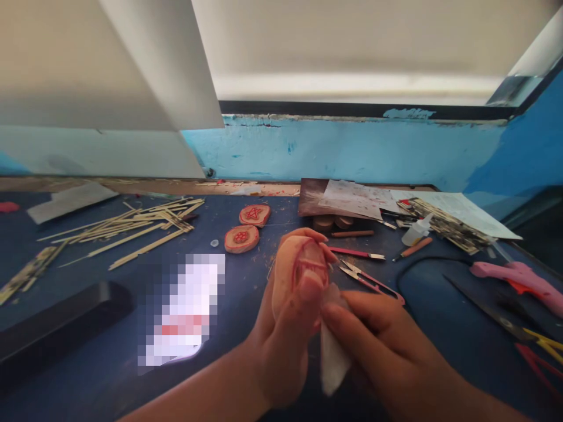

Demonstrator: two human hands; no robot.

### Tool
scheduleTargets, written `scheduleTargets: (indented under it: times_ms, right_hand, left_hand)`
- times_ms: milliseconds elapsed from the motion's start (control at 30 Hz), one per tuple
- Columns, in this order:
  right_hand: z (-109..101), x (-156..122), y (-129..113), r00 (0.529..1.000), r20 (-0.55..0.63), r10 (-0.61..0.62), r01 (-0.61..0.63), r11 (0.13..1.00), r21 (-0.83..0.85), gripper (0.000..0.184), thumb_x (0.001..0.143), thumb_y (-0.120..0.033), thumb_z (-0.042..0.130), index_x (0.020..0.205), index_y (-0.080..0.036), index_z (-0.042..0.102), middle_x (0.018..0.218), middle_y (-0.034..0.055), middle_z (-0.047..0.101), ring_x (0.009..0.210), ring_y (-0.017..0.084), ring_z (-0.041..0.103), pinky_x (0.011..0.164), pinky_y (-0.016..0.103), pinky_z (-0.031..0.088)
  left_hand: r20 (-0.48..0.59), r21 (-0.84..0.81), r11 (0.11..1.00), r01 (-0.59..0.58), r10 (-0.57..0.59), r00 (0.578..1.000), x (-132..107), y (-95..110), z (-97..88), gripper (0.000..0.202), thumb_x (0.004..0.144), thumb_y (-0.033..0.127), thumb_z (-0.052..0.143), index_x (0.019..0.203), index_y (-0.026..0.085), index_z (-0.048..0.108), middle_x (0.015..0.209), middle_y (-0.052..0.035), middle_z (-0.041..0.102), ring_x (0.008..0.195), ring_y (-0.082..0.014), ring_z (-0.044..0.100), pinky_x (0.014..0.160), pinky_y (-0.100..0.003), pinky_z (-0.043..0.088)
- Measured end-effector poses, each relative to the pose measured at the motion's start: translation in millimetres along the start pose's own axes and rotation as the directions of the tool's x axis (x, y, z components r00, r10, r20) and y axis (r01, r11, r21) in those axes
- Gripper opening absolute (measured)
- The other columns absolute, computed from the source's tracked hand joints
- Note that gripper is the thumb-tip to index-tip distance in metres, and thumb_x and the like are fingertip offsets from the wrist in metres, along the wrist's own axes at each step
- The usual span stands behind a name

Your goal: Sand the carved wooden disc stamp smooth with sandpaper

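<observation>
My left hand [285,334] is closed around a pale wooden slice [284,269], held up on its edge above the dark blue table. Red-stained carved lines show on the slice's face, which is turned to the right, and my thumb lies across part of them. In my right hand [373,334] a piece of white tissue [332,363] is pinched, its loose end hanging down. The tissue's upper part meets the right side of the slice. Beyond my hands lie two wooden slices with red carved designs, one with a star [255,215] and one with a flower-like pattern [241,239].
Bamboo sticks [145,225] are spread at the left, near a dark long object [65,322] and a blurred-out bright item [185,316]. Thread snips [369,280], a red-handled tool [356,252], a small white bottle [416,231], a pink glue gun [519,278] and scissors [505,322] lie right.
</observation>
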State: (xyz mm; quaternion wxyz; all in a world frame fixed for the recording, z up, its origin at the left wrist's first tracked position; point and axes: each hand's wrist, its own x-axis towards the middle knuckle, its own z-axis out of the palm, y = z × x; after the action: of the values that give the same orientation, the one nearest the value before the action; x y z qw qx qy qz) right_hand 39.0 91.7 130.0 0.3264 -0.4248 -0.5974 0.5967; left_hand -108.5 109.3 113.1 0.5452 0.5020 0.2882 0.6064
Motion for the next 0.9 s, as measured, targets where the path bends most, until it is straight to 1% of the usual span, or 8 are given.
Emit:
scheduleTargets:
  times_ms: [100,167,267,400,500,633,733,900]
  right_hand:
    - [-2,2,6,0.999,0.001,0.033,-0.033,0.997,0.064,0.049,0.103,-0.059,0.053,0.076,-0.019,0.058,0.061,-0.0047,0.042,0.053,0.009,0.034,0.046,0.022,0.027]
    - [-3,5,10,0.999,-0.003,0.039,-0.038,0.996,0.08,0.047,0.102,-0.058,0.054,0.078,-0.018,0.06,0.061,-0.0051,0.042,0.053,0.008,0.033,0.045,0.021,0.026]
    - [-2,7,12,0.998,-0.051,0.022,-0.018,0.996,0.089,0.046,0.103,-0.057,0.055,0.078,-0.018,0.061,0.062,-0.0052,0.041,0.054,0.008,0.034,0.045,0.021,0.027]
    - [-1,6,8,0.999,0.011,0.034,-0.035,0.994,0.102,0.048,0.103,-0.058,0.052,0.077,-0.018,0.059,0.062,-0.0045,0.042,0.054,0.008,0.035,0.046,0.022,0.027]
    - [-1,6,4,0.999,-0.029,0.015,-0.013,0.998,0.053,0.048,0.102,-0.058,0.053,0.077,-0.018,0.061,0.063,-0.0031,0.046,0.055,0.009,0.036,0.047,0.022,0.029]
    - [0,5,2,0.998,-0.055,0.023,-0.021,0.999,0.037,0.05,0.099,-0.061,0.055,0.071,-0.019,0.06,0.064,-0.001,0.049,0.056,0.011,0.039,0.048,0.024,0.031]
    - [0,5,0,0.995,-0.09,0.038,-0.031,0.997,0.073,0.049,0.098,-0.062,0.055,0.074,-0.02,0.061,0.063,-0.0018,0.048,0.054,0.011,0.037,0.047,0.024,0.032]
    - [-1,5,-1,0.999,0.032,0.012,-0.013,0.999,0.053,0.052,0.093,-0.065,0.062,0.067,-0.021,0.055,0.064,-0.001,0.047,0.057,0.012,0.039,0.048,0.026,0.03]
  left_hand:
    - [0.01,-0.028,0.999,0.026,-0.025,1.0,2,-3,-1.6,0.03,0.1,0.052,0.043,0.114,0.03,0.059,0.096,-0.0008,0.057,0.081,-0.0158,0.052,0.076,-0.033,0.046]
    - [0.023,-0.027,0.999,0.033,-0.032,0.999,3,-3,-2.0,0.031,0.101,0.052,0.042,0.116,0.029,0.058,0.096,-0.0011,0.057,0.081,-0.0161,0.053,0.076,-0.033,0.047]
    - [-0.01,0.01,1.0,0.002,-0.002,1.0,4,-1,-1.6,0.03,0.101,0.05,0.043,0.115,0.029,0.059,0.1,-0.0015,0.059,0.09,-0.0165,0.056,0.084,-0.033,0.049]
    - [0.005,-0.013,0.999,0.042,-0.042,0.999,0,0,-2.0,0.033,0.1,0.055,0.043,0.118,0.032,0.058,0.101,-0.0002,0.06,0.089,-0.0155,0.056,0.082,-0.032,0.049]
    - [0.011,-0.003,0.999,0.039,-0.039,0.999,-2,1,-2.3,0.033,0.099,0.054,0.045,0.122,0.034,0.058,0.104,0.0,0.061,0.09,-0.0154,0.057,0.082,-0.031,0.05]
    - [0.026,-0.099,0.992,0.08,-0.077,0.997,-3,5,0.9,0.033,0.098,0.055,0.047,0.115,0.031,0.061,0.088,-0.0002,0.057,0.075,-0.014,0.054,0.067,-0.03,0.049]
    - [-0.013,-0.083,0.994,0.076,-0.077,0.997,-3,8,3.9,0.035,0.096,0.057,0.05,0.115,0.03,0.061,0.091,-0.0012,0.059,0.076,-0.0148,0.055,0.067,-0.03,0.05]
    - [0.015,-0.178,0.974,0.138,-0.138,0.99,-2,8,4.0,0.037,0.095,0.059,0.052,0.115,0.029,0.061,0.084,0.001,0.055,0.065,-0.011,0.049,0.058,-0.027,0.045]
